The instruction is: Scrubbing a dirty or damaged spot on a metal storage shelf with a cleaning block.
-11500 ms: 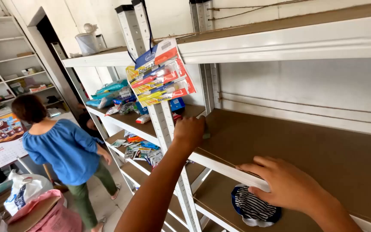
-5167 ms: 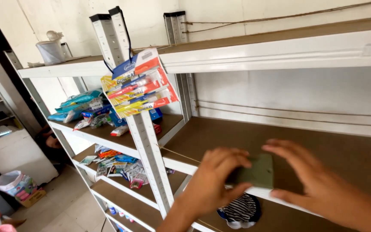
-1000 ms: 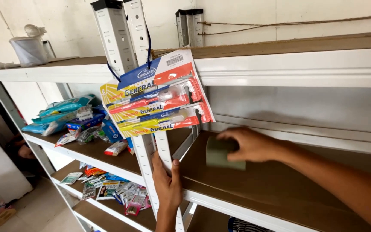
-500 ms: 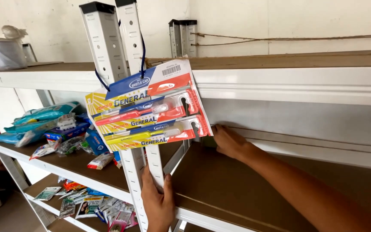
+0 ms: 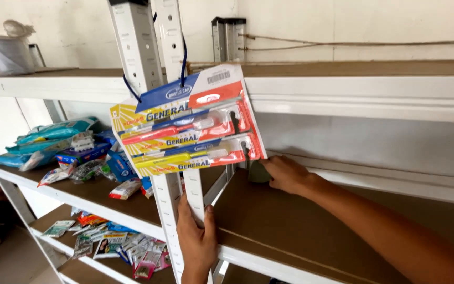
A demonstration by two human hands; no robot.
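Right hand (image 5: 288,173), frame centre, fingers curled onto a dull green pad (image 5: 258,172), now pushed into the brown shelf's (image 5: 311,221) back corner, half hidden by the hanging toothbrush card (image 5: 185,123). Left hand (image 5: 196,239), lower centre, still grips the perforated white metal upright (image 5: 193,189). The pad looks flat and soft-edged.

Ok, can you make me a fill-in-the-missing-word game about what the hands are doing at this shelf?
1. The left hand grips the white upright ____ of the rack.
2. The right hand presses a dark green pad into the back ____ of the brown shelf.
3. The card of toothbrushes hangs from a ____ cord.

Missing words: post; corner; blue
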